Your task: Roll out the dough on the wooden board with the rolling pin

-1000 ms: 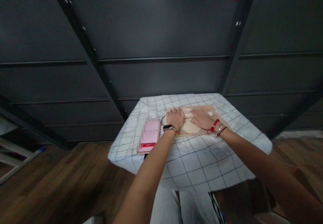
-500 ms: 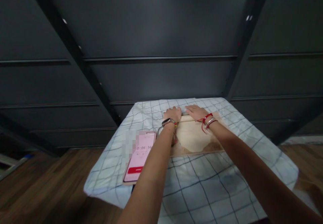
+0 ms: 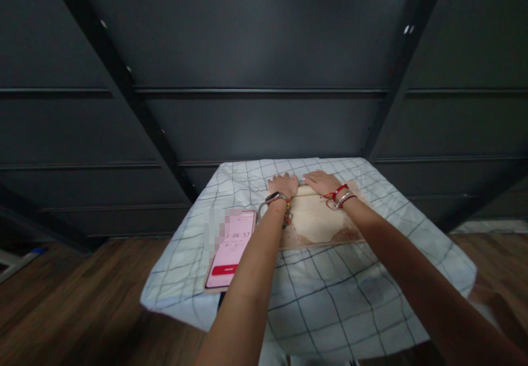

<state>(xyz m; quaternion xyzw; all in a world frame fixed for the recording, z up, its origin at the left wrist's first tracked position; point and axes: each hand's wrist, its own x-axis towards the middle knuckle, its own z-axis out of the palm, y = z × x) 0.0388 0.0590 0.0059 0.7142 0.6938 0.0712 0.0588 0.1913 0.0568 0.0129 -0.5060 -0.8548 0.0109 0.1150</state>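
Observation:
A thin, pale sheet of dough lies on a wooden board. Across its far edge runs a cream-coloured roll, shaped like a rolling pin; its ends are hidden under my hands, so I cannot tell if dough is wrapped round it. My left hand, below a wrist watch and beaded bracelet, rests palm down on the left end with fingers spread forward. Over the right end my right hand lies flat, fingers pointing inward, with red and silver bracelets at the wrist.
A phone with a running timer lies left of my left forearm. Beside the board is a grey looped object, partly hidden by my wrist. The small table has a checked white cloth; a dark panelled wall rises behind it.
The view has shifted slightly, and the phone's timer has gone from 06:56 to 06:57. Both hands stay on the roll at the dough's far edge with hardly any movement.

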